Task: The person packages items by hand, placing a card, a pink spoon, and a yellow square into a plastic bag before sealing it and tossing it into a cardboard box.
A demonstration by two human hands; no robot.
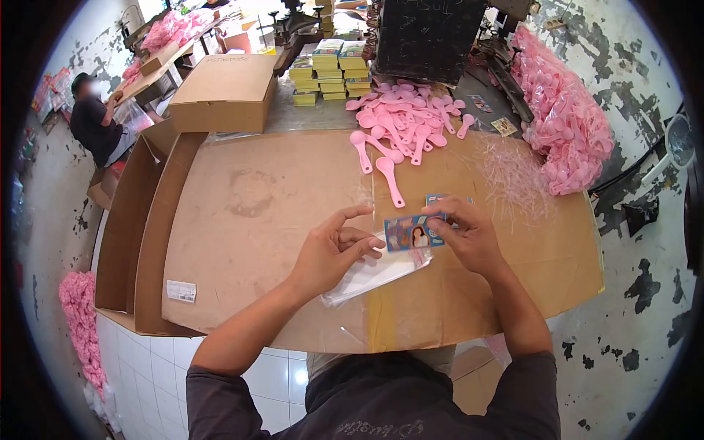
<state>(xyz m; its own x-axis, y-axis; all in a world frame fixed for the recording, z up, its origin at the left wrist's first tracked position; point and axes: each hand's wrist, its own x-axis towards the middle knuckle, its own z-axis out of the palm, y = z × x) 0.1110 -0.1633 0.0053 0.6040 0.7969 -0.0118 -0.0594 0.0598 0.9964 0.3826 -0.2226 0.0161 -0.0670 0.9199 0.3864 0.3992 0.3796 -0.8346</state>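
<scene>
My right hand (466, 236) pinches a blue printed card (411, 235) with a picture of a person on it, held up over the table. My left hand (334, 249) is just left of the card, thumb and fingers apart, the thumb tip near the card's edge. Below both hands lies a stack of clear plastic bags (370, 279). Another blue card (438, 199) shows partly behind my right fingers. Beyond the hands is a single pink spoon (389, 180), and a heap of pink spoons (403, 117) lies farther back.
A closed cardboard box (224, 84) stands at the back left, beside stacks of yellow-edged cards (330, 66). Plastic strips (513, 172) and a large bag of pink spoons (565, 117) are on the right. An open carton (139, 235) borders the left edge. A person (99, 121) sits far left.
</scene>
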